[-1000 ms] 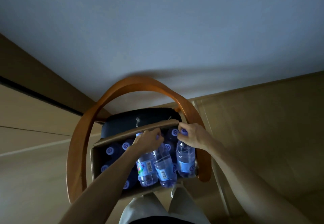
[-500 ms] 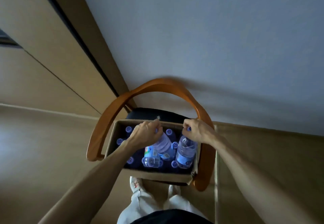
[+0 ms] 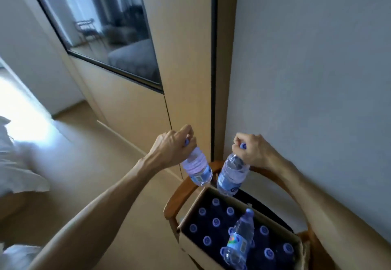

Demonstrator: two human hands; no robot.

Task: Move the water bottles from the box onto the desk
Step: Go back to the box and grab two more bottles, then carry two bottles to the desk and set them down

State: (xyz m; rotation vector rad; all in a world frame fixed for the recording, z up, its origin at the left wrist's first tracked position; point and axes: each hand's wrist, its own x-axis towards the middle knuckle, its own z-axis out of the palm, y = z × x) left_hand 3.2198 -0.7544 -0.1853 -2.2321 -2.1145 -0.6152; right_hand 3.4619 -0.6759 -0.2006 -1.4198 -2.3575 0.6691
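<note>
My left hand (image 3: 171, 145) grips a clear water bottle (image 3: 197, 169) by its blue cap, and the bottle hangs in the air above the box's far left corner. My right hand (image 3: 250, 150) holds a second bottle (image 3: 231, 175) the same way, just above the box's far edge. The open cardboard box (image 3: 190, 246) sits on a wooden chair at the lower right. Several upright bottles with blue caps stand inside it. One more bottle (image 3: 241, 241) lies on top of them. No desk is in view.
The wooden chair (image 3: 179, 191) with a curved back rail stands against a grey wall (image 3: 306, 68). A wood panel with a dark framed screen (image 3: 110, 30) rises to the left. White bedding (image 3: 14, 164) lies at the far left, above the tan floor (image 3: 88, 174).
Both hands have lifted their bottles up out of the box. My view has swung left and up, away from the chair towards the panel and floor.
</note>
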